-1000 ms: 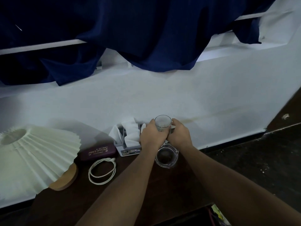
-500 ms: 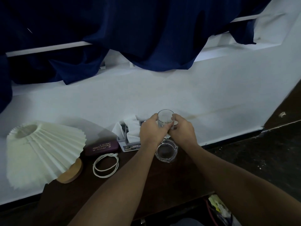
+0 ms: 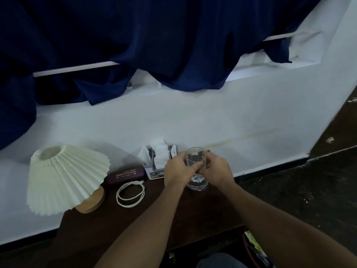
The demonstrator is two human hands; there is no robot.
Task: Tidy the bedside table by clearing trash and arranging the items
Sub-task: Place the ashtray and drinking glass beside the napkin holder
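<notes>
While left hand [image 3: 178, 169] and right hand [image 3: 216, 171] clasp the glass [image 3: 195, 156], arranging appears underway — next, a steady upright placement on the tabletop [image 3: 202, 213]

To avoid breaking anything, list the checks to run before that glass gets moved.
1. Left hand grips the glass: ok.
2. Right hand holds the glass from the other side: ok.
3. Glass upright, rim up: ok.
4. Glass lifted free of the dish under it: cannot tell, since the hands hide where they meet.
5. Cable apart from both hands: ok.
6. Bare table in front of the dish to set it on: ok.
</notes>
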